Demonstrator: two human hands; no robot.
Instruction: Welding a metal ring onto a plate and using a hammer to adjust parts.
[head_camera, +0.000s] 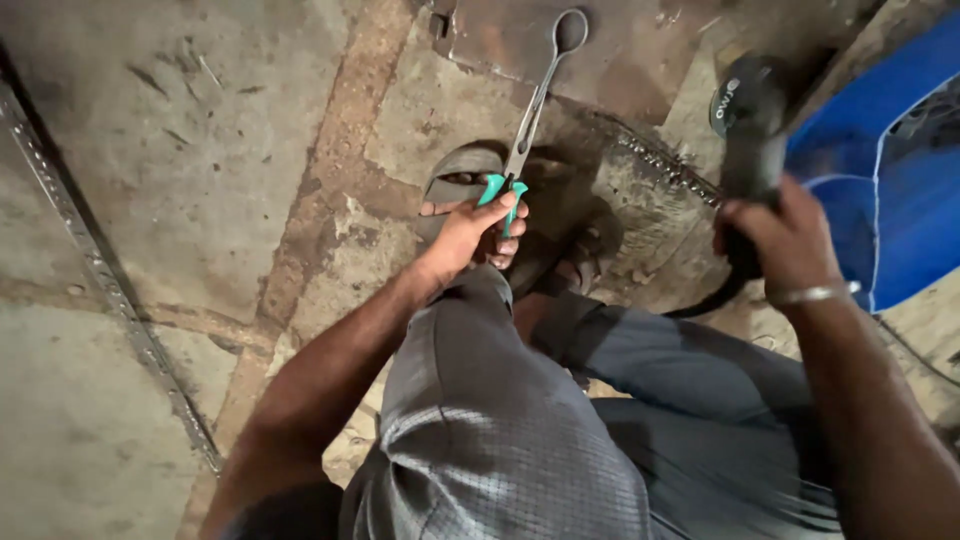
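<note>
On the workshop floor (180, 150), seen from above the crouching person's knees:

Left hand (478, 232): fingers closed around the green grips of a long pair of tongs (530, 120), whose bright metal arms run up and away to a looped tip.

Tongs tip: lies over a rusty steel plate (520, 40) at the top of the view; whether it grips anything there cannot be told.

Right hand (785, 240): fingers wrapped tight around the dark body of an angle grinder (750, 130), held raised to the right; a metal bangle (815, 293) sits on the wrist.

Grinder cord: a black cable (700, 305) trails down from the tool past the right knee.

Feet: a sandalled foot (460, 180) rests just below the tongs, beside a rough weld seam (665, 165) on a grey steel piece.

Surroundings: a perforated angle bar (100, 270) lies along the left; a blue panel (900, 170) stands at the right.

Risk, judged: the grinder head sits near bare toes and an unsleeved arm, so a slip or kickback could cut skin.

Risk, judged: the one-handed hold on the tongs is long and thin, so whatever they steady could twist loose.

Risk, judged: the cable near the legs could snag.
</note>
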